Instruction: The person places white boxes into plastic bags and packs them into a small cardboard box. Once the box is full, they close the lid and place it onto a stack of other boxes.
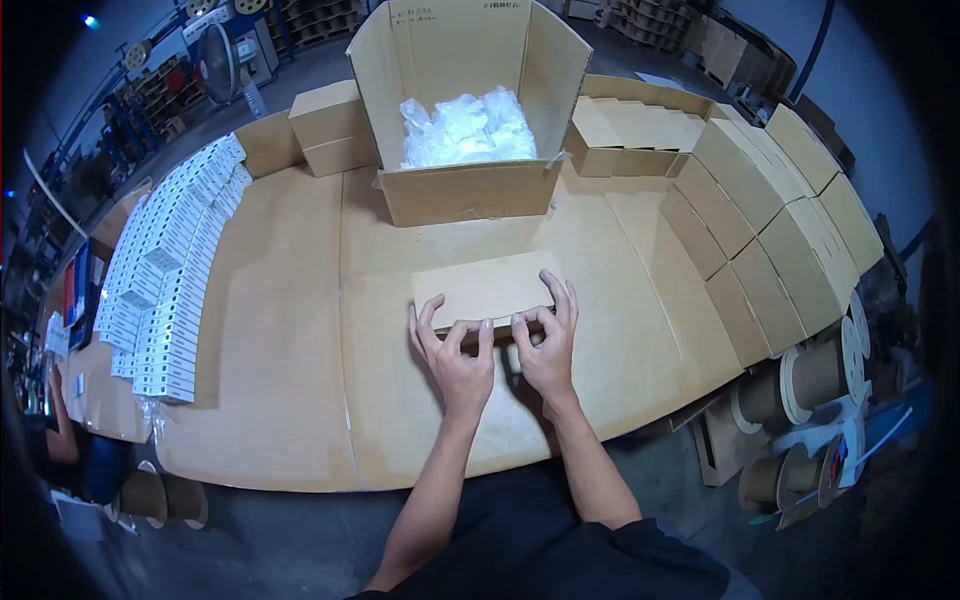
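A closed, flat-topped brown cardboard box (pixel 487 287) lies on the cardboard-covered table (pixel 270 330), in front of my body. Around its left part curl the fingers of my left hand (pixel 457 362), with the thumb at the near edge. My right hand (pixel 546 350) grips the right part the same way, its thumb close to the left one. Beyond the box stands a large open carton (pixel 470 195) with crumpled clear plastic bags (pixel 470 130) inside.
Stacked small white boxes (pixel 180 270) line the table's left side. Brown boxes (pixel 760 230) are piled at the right, others at the back right (pixel 635 130) and back left (pixel 335 130). Spools (pixel 820 380) stand beyond the right edge. Another person's arm (pixel 62 420) shows far left.
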### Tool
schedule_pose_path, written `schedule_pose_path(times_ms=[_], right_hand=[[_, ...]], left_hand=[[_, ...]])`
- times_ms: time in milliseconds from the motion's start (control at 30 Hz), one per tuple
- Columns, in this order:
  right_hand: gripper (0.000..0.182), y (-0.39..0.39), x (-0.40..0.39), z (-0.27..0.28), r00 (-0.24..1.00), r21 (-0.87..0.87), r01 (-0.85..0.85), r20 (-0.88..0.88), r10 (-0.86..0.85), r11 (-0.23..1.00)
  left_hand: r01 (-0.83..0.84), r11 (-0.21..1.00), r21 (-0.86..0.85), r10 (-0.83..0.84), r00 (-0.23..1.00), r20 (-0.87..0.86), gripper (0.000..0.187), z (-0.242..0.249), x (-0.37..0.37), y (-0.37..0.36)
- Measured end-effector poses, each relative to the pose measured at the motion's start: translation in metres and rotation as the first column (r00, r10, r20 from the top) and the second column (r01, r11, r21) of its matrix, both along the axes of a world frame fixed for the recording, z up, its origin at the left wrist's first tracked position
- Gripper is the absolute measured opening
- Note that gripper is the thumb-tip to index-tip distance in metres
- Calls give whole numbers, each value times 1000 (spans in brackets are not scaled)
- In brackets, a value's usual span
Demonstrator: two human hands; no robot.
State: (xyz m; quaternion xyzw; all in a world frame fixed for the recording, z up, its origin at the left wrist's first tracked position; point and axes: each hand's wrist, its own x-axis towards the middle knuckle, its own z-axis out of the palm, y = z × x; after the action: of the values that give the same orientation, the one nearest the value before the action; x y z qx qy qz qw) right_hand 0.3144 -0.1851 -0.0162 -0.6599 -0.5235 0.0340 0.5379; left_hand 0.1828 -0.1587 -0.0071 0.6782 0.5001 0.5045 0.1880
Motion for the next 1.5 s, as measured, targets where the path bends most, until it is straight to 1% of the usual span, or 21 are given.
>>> schedule_pose_path(times_ms=[100, 200, 267, 333, 367, 533, 633, 667, 767, 800, 900, 967, 1067, 1167, 1200, 1300, 1333, 1400, 1433, 1467, 1500], right_hand=[[19, -1, 1, -5, 998, 3, 3, 69, -3, 1000], [43, -1, 1, -3, 983, 137, 20, -182, 6, 990], [60, -5, 15, 8, 990, 66, -17, -138, 26, 998], [78, 0, 37, 5, 987, 2, -73, -141, 72, 997], [75, 7, 49, -3, 992, -28, -96, -89, 93, 995], [72, 22, 49, -14, 969, 12, -78, -234, 79, 997], [71, 17, 44, -17, 939, -21, -44, -341, 34, 999], [82, 10, 42, -18, 907, -1, -99, -411, 90, 995], [118, 9, 44, -9, 774, 137, -250, -567, 283, 959], [139, 8, 50, -13, 749, 139, -357, -548, 372, 924], [133, 14, 61, -22, 772, 44, -481, -453, 447, 876], [125, 2, 64, -2, 672, 51, -582, -532, 515, 812], [121, -27, 83, 53, 741, 6, -524, -490, 460, 851], [118, -50, 135, 104, 948, -57, -301, -130, 292, 952], [112, -61, 162, 128, 986, -120, -122, 100, 135, 985], [96, -92, 238, 226, 937, -53, 49, 349, -28, 997], [93, -98, 261, 255, 923, -6, 90, 376, -81, 996], [99, -106, 306, 296, 997, 97, 82, -20, -81, 992], [99, -107, 337, 305, 991, 112, 130, -3, -131, 985], [99, -108, 371, 310, 984, 127, 176, 10, -179, 976], [99, -110, 406, 314, 974, 145, 217, 28, -223, 965]], left_hand=[[-15, 999, 36, 15, 1000, -5, 34, -5, -2, 4], [60, 997, 53, -64, 995, 73, 59, 0, -13, 14], [92, 989, 113, -95, 995, 17, 68, 12, -27, 23], [132, 981, 143, -125, 990, -59, 64, 7, -29, 29], [161, 974, 162, -146, 984, -101, 62, 4, -30, 34], [105, 991, 83, -111, 992, 67, 38, -10, -17, 40], [89, 991, 101, -91, 996, 14, 33, -8, -19, 40], [161, 984, 77, -164, 986, 30, 55, -12, -26, 40], [229, 970, 79, -240, 863, 444, 94, -10, -38, 44], [405, 904, -136, -321, 854, 409, 129, -29, -57, 47], [587, 766, -260, -411, 759, 505, 112, -61, -64, 55], [630, 731, -263, -479, 748, 461, 100, -60, -62, 77], [738, 650, -183, -628, 656, 419, 96, 9, -32, 85], [817, 576, 0, -780, 550, 300, 90, 103, 36, 105], [839, 542, 39, -823, 521, 228, 87, 130, 66, 112], [935, 353, 38, -923, 341, 178, 73, 208, 166, 143], [942, 323, 90, -945, 316, 81, 69, 225, 205, 159], [986, 161, 48, -978, 152, 142, 66, 264, 286, 179], [987, 134, 94, -985, 122, 123, 64, 274, 331, 191], [988, 156, 0, -953, 151, 262, 62, 290, 364, 182], [989, 137, 54, -950, 116, 289, 58, 292, 409, 186]])
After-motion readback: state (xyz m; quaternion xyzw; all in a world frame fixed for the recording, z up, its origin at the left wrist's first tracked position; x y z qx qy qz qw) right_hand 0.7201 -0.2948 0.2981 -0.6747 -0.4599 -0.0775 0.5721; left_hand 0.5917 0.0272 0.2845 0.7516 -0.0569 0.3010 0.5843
